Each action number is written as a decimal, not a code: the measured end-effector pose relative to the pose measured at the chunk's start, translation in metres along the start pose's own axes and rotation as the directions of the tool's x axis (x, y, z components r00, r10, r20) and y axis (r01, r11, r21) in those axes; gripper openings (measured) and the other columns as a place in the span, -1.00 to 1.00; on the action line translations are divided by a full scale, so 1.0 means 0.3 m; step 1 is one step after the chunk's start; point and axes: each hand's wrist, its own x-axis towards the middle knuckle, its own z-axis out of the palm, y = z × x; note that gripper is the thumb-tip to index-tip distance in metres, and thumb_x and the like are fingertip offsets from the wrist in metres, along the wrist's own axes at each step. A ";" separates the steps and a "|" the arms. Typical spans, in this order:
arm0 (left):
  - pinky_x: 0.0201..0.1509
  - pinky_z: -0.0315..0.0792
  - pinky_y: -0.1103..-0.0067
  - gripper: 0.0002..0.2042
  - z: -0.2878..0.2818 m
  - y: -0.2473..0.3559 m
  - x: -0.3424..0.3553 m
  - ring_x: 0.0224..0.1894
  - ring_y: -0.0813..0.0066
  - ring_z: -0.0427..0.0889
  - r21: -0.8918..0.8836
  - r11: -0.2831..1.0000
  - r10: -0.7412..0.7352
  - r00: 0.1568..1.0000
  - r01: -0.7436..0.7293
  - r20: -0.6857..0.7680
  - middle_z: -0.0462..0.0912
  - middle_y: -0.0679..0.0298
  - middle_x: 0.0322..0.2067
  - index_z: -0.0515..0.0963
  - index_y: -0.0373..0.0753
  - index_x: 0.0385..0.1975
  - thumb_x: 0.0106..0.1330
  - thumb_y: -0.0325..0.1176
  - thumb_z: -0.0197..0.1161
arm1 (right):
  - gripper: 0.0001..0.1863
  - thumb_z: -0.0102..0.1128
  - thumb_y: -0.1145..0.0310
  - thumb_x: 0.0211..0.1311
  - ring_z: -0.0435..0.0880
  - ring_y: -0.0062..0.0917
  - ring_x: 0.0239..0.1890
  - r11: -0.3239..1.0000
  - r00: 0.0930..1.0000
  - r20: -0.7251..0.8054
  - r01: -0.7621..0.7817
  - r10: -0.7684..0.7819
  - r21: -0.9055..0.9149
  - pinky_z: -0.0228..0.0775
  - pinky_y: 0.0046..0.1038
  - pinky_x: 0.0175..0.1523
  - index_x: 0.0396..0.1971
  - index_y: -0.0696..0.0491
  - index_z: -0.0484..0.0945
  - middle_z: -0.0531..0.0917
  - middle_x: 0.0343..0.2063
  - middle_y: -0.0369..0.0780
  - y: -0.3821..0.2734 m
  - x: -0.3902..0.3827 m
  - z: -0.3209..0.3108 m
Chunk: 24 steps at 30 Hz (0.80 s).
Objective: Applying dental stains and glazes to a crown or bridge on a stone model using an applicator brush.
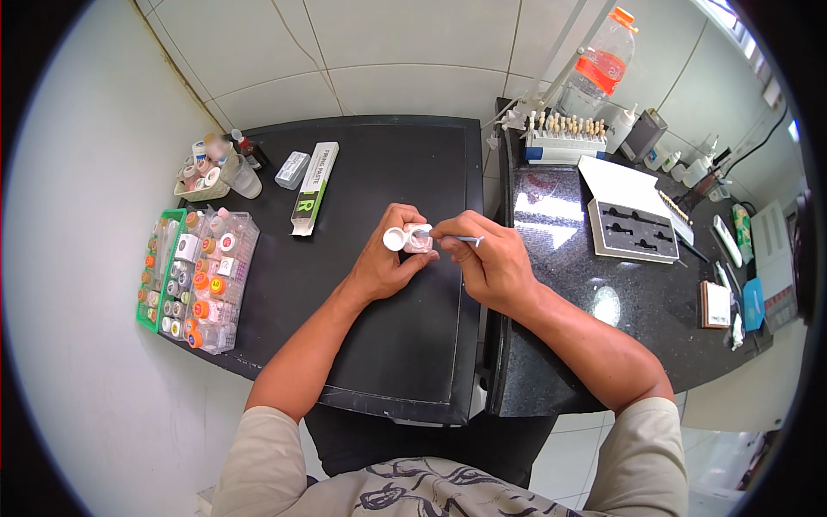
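My left hand (379, 265) is closed around a small clear jar (420, 245) with pinkish contents, above the black table (388, 345). Its white flip lid (394, 239) stands open on the left side. In my right hand (498, 265), pinched between thumb and fingers, is a thin bluish-grey tool (468, 239). The tool's tip reaches the jar's mouth; the fingers and rim partly hide it, so its shape is unclear. Beyond my hands lie a long white-and-green paste box (315, 187) and a small grey-and-white box (293, 170).
At the left stand a clear bin (226, 284) and a green basket (152, 293) of small bottles, with a cream basket (196, 191) behind. The right counter (560, 345) holds a tooth shade guide (565, 142), an open white case (635, 233) and a plastic bottle (600, 69).
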 end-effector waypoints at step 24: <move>0.08 0.56 0.38 -0.44 -0.014 0.029 0.012 0.03 0.20 0.63 0.137 0.983 0.122 0.992 -0.122 0.012 0.49 0.08 0.06 0.46 -0.29 0.13 0.17 -0.44 0.59 | -0.88 0.34 0.53 0.35 0.73 -0.18 -0.44 0.994 0.997 0.012 0.069 -0.071 0.085 0.52 -0.26 -0.38 -0.17 0.05 0.64 0.71 -0.33 -0.19 0.002 -0.002 0.004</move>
